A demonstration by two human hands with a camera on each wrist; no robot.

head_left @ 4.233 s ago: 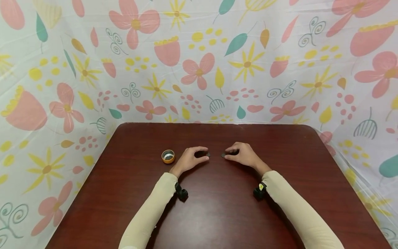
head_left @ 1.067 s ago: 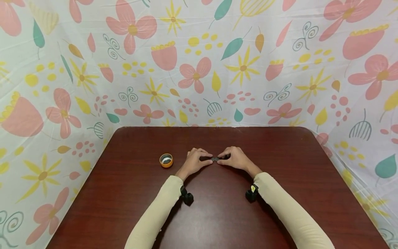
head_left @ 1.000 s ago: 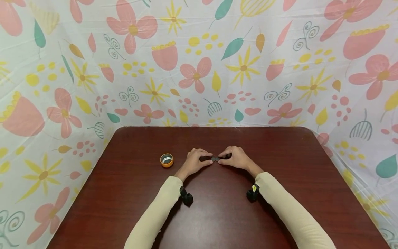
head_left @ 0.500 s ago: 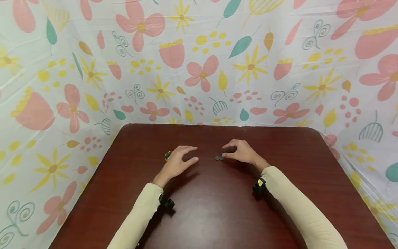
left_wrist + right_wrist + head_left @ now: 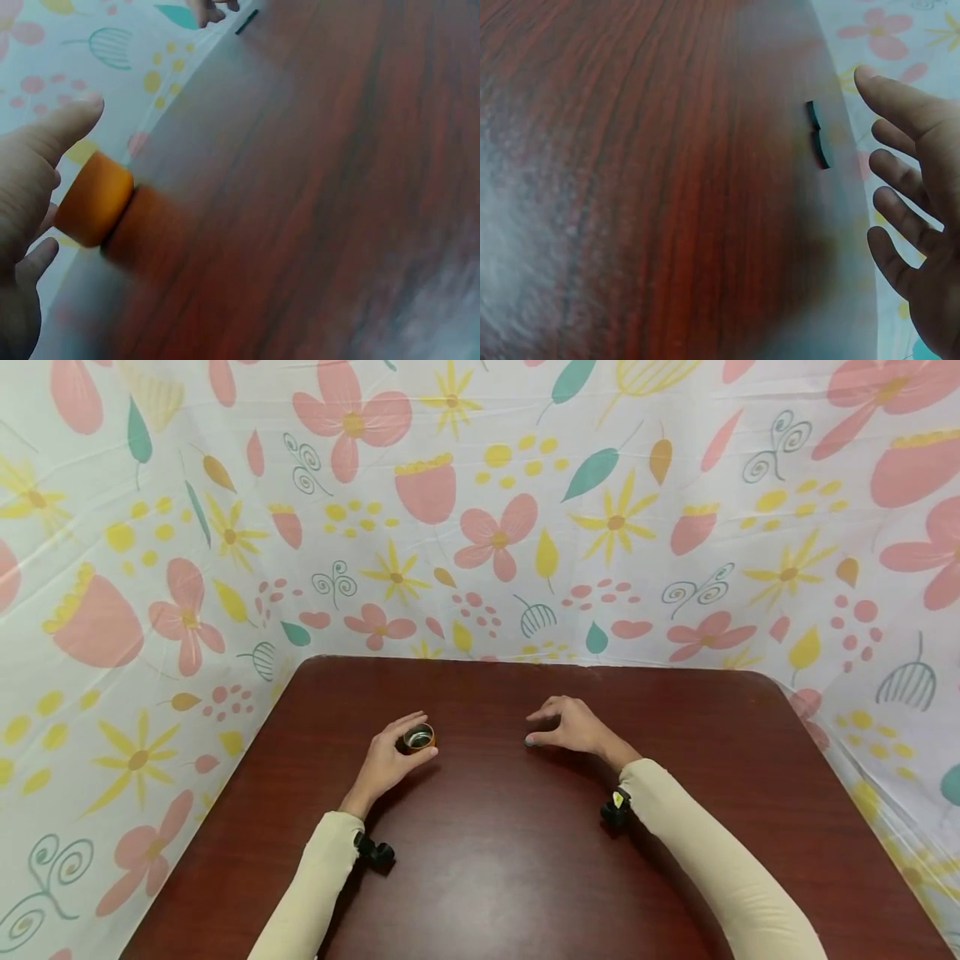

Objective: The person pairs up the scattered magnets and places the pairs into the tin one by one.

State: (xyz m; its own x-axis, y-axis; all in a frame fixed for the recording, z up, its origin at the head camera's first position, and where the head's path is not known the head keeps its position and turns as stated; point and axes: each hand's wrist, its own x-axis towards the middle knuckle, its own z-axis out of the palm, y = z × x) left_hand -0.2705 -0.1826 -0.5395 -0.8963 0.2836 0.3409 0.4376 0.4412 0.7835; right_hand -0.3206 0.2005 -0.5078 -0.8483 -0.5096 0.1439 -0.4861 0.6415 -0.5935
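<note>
A small round orange cup (image 5: 422, 738) with a shiny silvery inside stands upright on the table. My left hand (image 5: 386, 766) is around it with thumb and fingers spread to either side. In the left wrist view the orange cup (image 5: 96, 199) sits between the hand's thumb and fingers, the thumb apart from it. My right hand (image 5: 573, 727) hovers over the table farther right with its fingers loosely bent, nothing held. Two thin dark discs (image 5: 821, 150) lie end to end beside that hand in the right wrist view. The head view mostly hides them behind the thumb.
The dark red-brown wooden table (image 5: 480, 852) has rounded far corners. A white curtain (image 5: 495, 527) with a floral print hangs behind it and along its sides. Small black devices are strapped at the wrists.
My hands brought the two dark discs together and let go of them. My left hand then moved left to the orange cup. My right hand stayed near the discs, its fingers off them.
</note>
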